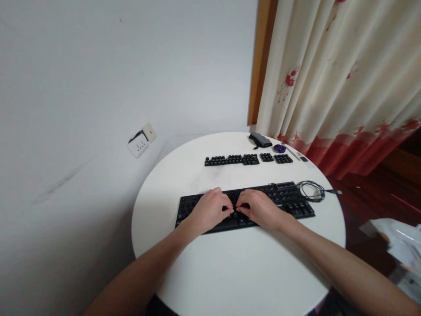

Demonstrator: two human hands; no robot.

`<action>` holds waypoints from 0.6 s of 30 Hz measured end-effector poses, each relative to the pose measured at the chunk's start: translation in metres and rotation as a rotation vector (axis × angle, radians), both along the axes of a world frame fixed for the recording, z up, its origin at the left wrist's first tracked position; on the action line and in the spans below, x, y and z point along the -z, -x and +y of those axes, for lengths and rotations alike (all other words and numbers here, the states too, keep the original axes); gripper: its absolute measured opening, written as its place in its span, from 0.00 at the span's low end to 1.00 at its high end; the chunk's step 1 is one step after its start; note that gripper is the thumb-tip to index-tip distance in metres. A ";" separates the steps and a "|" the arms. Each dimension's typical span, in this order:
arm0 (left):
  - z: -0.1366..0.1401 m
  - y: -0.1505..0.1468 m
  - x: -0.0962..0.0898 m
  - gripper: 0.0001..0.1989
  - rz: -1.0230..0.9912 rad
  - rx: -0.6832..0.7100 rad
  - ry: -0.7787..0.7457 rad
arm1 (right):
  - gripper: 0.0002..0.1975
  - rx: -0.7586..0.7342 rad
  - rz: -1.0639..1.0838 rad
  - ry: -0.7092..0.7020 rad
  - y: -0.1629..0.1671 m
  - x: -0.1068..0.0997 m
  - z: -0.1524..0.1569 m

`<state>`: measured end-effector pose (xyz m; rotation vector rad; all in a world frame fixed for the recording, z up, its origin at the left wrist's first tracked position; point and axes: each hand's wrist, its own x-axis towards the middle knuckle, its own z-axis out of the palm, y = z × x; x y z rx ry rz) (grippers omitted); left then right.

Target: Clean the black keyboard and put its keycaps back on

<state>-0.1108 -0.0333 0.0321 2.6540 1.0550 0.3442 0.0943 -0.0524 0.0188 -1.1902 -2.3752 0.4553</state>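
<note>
A black keyboard (297,206) lies across the white round table, with bare key sockets (187,204) at its left end and keycaps on its right part. My left hand (212,208) is closed in a pinch over the middle of the keyboard. Facing it, my right hand (258,206) pinches at almost the same spot, the fingertips nearly meeting at a small black keycap (234,209). The fingers partly cover that keycap. Behind the keyboard, loose black keycaps (230,160) stand in rows, with smaller blocks of keycaps (283,159) to their right.
The keyboard's coiled cable (311,191) reaches the right edge of the white table (158,188). At the back right are a grey-black pouch (260,140), a purple bundle (279,148) and a slim white item (294,151). A wall, curtain (296,87) and plastic bag (397,239) surround it.
</note>
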 end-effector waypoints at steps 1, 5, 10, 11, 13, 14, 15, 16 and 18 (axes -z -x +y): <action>0.000 0.000 0.000 0.06 0.004 0.011 -0.005 | 0.05 -0.011 -0.017 -0.013 0.000 0.000 0.000; 0.002 0.003 0.000 0.05 -0.014 0.049 -0.018 | 0.06 -0.042 -0.076 -0.056 0.001 -0.001 -0.002; -0.001 0.005 -0.003 0.07 0.000 0.052 -0.047 | 0.06 -0.053 -0.113 -0.072 -0.001 -0.011 -0.006; -0.002 0.006 -0.004 0.07 0.015 0.051 -0.056 | 0.07 -0.053 -0.127 -0.069 -0.002 -0.013 -0.007; -0.004 0.007 -0.006 0.08 0.045 0.049 -0.073 | 0.08 -0.059 -0.164 -0.060 -0.003 -0.017 -0.008; -0.004 0.007 -0.007 0.08 0.059 0.049 -0.080 | 0.09 -0.062 -0.183 -0.055 -0.003 -0.018 -0.009; -0.005 0.007 -0.008 0.08 0.072 0.050 -0.085 | 0.09 -0.063 -0.201 -0.051 -0.003 -0.018 -0.009; -0.005 0.007 -0.009 0.08 0.084 0.056 -0.088 | 0.10 -0.060 -0.218 -0.049 -0.003 -0.019 -0.010; -0.006 0.007 -0.009 0.08 0.105 0.070 -0.090 | 0.10 -0.046 -0.252 -0.045 -0.003 -0.018 -0.010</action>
